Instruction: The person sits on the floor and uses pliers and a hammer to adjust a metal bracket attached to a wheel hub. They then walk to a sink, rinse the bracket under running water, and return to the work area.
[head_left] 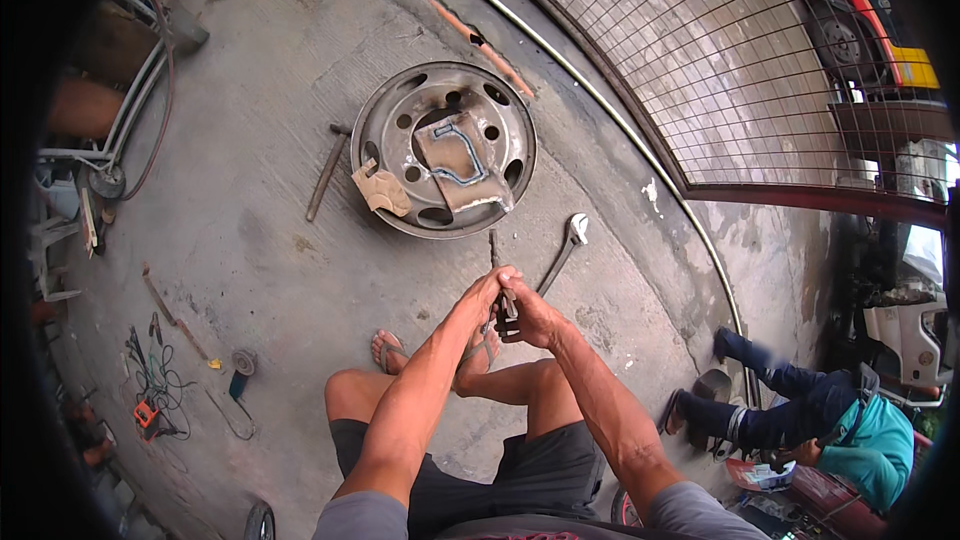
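Down at nine o'clock, a tangle of wires with a small orange tool (147, 415) lies on the concrete floor (250, 230), and a long-handled hammer (327, 175) rests just left of a steel wheel rim (400, 100) lying flat at twelve o'clock. On the rim sit a bent metal plate with a welded rod (462, 162) and a scrap of tan cardboard (381, 190). At the middle of the view the left hand (487, 292) and right hand (530, 312) meet, touching each other, both with fingers curled tight around a slim dark metal tool (494, 252) whose tip sticks up toward the rim; what kind of tool it is cannot be told. The hands hang above the person's sandalled feet (388, 350). Just beside them, at one o'clock, a large adjustable wrench (566, 245) lies on the floor. A wire-mesh gate (700, 60) fills the upper right, and at four o'clock another person in a teal shirt (875, 440) crouches low.
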### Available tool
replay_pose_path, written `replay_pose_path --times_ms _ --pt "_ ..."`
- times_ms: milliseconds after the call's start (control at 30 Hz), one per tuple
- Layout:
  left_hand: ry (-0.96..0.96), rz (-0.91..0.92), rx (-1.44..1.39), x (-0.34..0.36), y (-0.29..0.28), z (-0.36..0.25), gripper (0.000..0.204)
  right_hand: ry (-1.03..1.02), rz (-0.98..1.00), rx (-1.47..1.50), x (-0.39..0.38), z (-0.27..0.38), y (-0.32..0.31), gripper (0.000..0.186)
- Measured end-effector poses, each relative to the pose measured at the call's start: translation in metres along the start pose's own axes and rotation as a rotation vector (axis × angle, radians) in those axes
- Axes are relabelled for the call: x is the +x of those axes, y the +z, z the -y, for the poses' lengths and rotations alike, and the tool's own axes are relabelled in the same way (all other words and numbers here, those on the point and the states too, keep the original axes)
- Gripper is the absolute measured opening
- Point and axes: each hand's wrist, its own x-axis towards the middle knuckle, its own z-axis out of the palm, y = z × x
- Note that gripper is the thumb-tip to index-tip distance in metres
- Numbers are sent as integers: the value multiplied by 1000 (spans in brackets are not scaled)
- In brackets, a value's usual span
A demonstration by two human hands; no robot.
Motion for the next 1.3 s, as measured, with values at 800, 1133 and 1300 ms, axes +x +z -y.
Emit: replay_pose_path --times_ms 800,1133,1300 --pt "532 -94 117 68 11 -45 35 -576 -120 -12 89 7 -66 45" --pt "409 -280 447 60 -18 -27 37 -350 136 39 97 -48 -50 63" --pt "511 -229 504 75 -32 -13 36 -363 224 215 120 -62 -44 86"
